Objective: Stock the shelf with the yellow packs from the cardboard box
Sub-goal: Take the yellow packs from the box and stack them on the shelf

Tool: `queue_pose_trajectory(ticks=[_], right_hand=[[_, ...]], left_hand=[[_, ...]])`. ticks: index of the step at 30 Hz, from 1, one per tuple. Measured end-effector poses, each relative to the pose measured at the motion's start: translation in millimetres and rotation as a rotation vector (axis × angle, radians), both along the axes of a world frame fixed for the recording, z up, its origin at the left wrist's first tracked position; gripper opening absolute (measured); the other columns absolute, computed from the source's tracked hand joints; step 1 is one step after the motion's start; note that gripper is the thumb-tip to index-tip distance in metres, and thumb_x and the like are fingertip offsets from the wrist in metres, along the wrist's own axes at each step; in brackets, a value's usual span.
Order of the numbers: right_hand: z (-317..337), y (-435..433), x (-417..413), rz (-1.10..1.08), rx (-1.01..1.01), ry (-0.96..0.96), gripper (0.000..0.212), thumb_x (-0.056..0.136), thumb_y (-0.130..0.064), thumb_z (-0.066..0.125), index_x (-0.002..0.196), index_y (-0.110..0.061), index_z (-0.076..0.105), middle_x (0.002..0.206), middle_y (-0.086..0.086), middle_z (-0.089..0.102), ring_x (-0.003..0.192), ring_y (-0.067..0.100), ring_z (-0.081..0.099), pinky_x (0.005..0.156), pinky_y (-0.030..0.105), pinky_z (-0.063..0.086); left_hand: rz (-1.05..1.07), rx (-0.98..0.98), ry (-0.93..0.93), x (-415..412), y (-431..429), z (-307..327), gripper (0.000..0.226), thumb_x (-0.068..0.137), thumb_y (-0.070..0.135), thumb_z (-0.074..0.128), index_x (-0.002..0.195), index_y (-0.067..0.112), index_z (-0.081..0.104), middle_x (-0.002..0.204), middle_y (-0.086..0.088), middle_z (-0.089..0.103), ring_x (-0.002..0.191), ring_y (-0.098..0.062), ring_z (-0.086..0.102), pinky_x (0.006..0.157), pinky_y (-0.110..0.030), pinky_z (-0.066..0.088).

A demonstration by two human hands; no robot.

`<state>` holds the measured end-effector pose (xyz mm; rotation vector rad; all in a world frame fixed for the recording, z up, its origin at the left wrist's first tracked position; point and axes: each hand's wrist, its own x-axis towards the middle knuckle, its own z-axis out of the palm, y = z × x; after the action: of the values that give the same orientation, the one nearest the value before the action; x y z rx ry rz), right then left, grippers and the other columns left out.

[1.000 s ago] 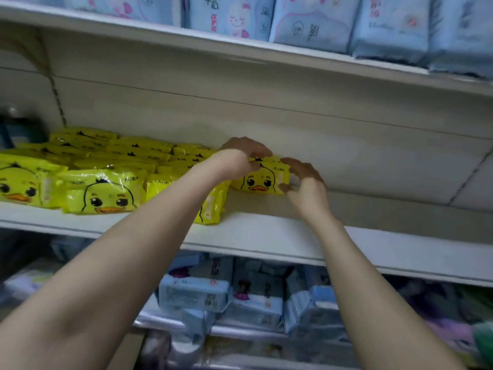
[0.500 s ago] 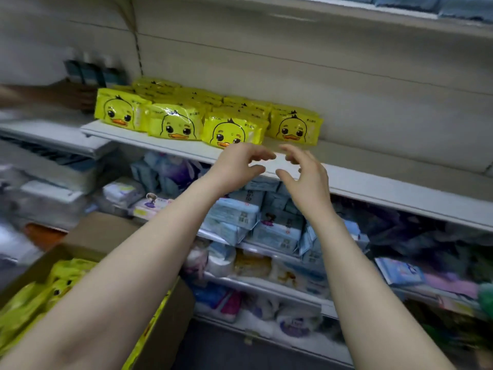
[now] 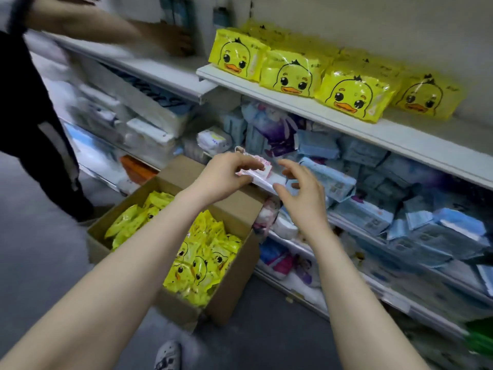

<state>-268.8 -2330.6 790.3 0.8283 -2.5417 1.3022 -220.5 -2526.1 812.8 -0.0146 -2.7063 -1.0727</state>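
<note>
The left hand (image 3: 226, 177) and right hand (image 3: 301, 194), both half-open and empty, should reach down into the box (image 3: 232, 287) and lift one yellow pack (image 3: 197, 265) flat.

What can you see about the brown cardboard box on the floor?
The cardboard box is plain brown and stands upright on the grey floor, close beside the bottom shelf. Its top flaps are folded open. Inside lies a loose heap of yellow packs with duck faces, piled almost to the rim. The person's left forearm crosses in front of it.
</note>
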Motion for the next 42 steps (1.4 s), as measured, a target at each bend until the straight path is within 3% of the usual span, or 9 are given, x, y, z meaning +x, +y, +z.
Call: queue_pose_trajectory(ticks=[4, 9, 14, 18, 21, 29, 34, 39, 42], right_hand=[[-29, -58, 18, 0.031, -0.008, -0.079, 0.049, 0.082, -0.012, 0.071, 0.124, -0.035, 0.058, 0.112, -0.007, 0.061, 0.106, 0.014, 0.059, 0.091, 0.044, 0.05], [-57, -119, 38, 0.053, 0.08, -0.146, 0.052, 0.082, -0.012, 0.072, 0.129, -0.031, 0.058, 0.114, -0.011, 0.06, 0.104, 0.004, 0.055, 0.094, 0.033, 0.047], [-92, -171, 51, 0.077, 0.142, -0.231, 0.053, 0.083, -0.017, 0.071, 0.131, -0.033, 0.056, 0.117, -0.008, 0.062, 0.108, 0.011, 0.057, 0.095, 0.04, 0.048], [-116, -200, 57, 0.096, 0.217, -0.274, 0.056, 0.082, -0.017, 0.074, 0.133, -0.032, 0.055, 0.121, -0.011, 0.06, 0.106, 0.004, 0.054, 0.098, 0.031, 0.045], [-140, -215, 52, 0.127, 0.265, -0.329, 0.059, 0.082, -0.018, 0.074, 0.134, -0.035, 0.052, 0.129, -0.013, 0.059, 0.117, 0.008, 0.054, 0.102, 0.034, 0.044], [-209, -226, 25, 0.15, 0.532, -0.425, 0.064, 0.087, -0.019, 0.07, 0.143, -0.036, 0.043, 0.144, -0.005, 0.049, 0.133, 0.015, 0.043, 0.106, 0.033, 0.035], [-263, -221, 18, 0.101, 0.782, -0.526, 0.073, 0.085, -0.017, 0.071, 0.147, -0.034, 0.036, 0.14, 0.004, 0.049, 0.127, 0.026, 0.048, 0.097, 0.037, 0.043], [-312, -205, 32, 0.078, 0.989, -0.648, 0.077, 0.086, -0.012, 0.069, 0.149, -0.03, 0.029, 0.131, 0.012, 0.047, 0.116, 0.032, 0.052, 0.092, 0.039, 0.047], [-332, -198, 45, 0.058, 1.049, -0.676, 0.078, 0.086, -0.016, 0.068, 0.15, -0.029, 0.025, 0.132, 0.013, 0.047, 0.118, 0.033, 0.05, 0.09, 0.04, 0.048]], left_hand=[[0.036, -0.002, -0.085, 24, -58, -24, 0.039, 0.08, 0.007, 0.071, 0.116, 0.023, 0.071, 0.11, 0.004, 0.071, 0.096, -0.007, 0.063, 0.09, -0.018, 0.047], [0.046, -0.024, -0.16, 44, -130, -58, 0.04, 0.081, 0.011, 0.071, 0.118, 0.027, 0.07, 0.114, 0.003, 0.071, 0.099, -0.01, 0.064, 0.092, -0.029, 0.05], [0.064, 0.003, -0.243, 63, -188, -99, 0.044, 0.078, 0.01, 0.076, 0.118, 0.026, 0.069, 0.114, 0.001, 0.07, 0.098, -0.017, 0.066, 0.087, -0.032, 0.051], [0.067, -0.023, -0.335, 72, -219, -136, 0.047, 0.079, 0.013, 0.076, 0.123, 0.028, 0.065, 0.122, 0.001, 0.066, 0.113, -0.018, 0.059, 0.094, -0.032, 0.046], [0.065, -0.04, -0.413, 76, -235, -164, 0.051, 0.082, 0.013, 0.074, 0.128, 0.028, 0.061, 0.13, 0.001, 0.06, 0.12, -0.019, 0.054, 0.097, -0.029, 0.039], [0.035, -0.088, -0.651, 79, -252, -247, 0.063, 0.084, 0.01, 0.068, 0.14, 0.03, 0.047, 0.141, 0.0, 0.05, 0.122, -0.02, 0.051, 0.094, -0.031, 0.042], [-0.022, -0.134, -0.793, 76, -253, -301, 0.074, 0.084, 0.004, 0.064, 0.147, 0.032, 0.037, 0.152, 0.001, 0.036, 0.133, -0.022, 0.044, 0.099, -0.034, 0.045], [-0.112, -0.324, -0.833, 68, -254, -343, 0.079, 0.085, -0.005, 0.054, 0.152, 0.027, 0.027, 0.157, -0.007, 0.027, 0.145, -0.026, 0.024, 0.112, -0.035, 0.029], [-0.171, -0.504, -0.901, 63, -256, -360, 0.084, 0.086, -0.005, 0.051, 0.154, 0.029, 0.016, 0.16, -0.008, 0.018, 0.149, -0.029, 0.011, 0.12, -0.044, 0.016]])
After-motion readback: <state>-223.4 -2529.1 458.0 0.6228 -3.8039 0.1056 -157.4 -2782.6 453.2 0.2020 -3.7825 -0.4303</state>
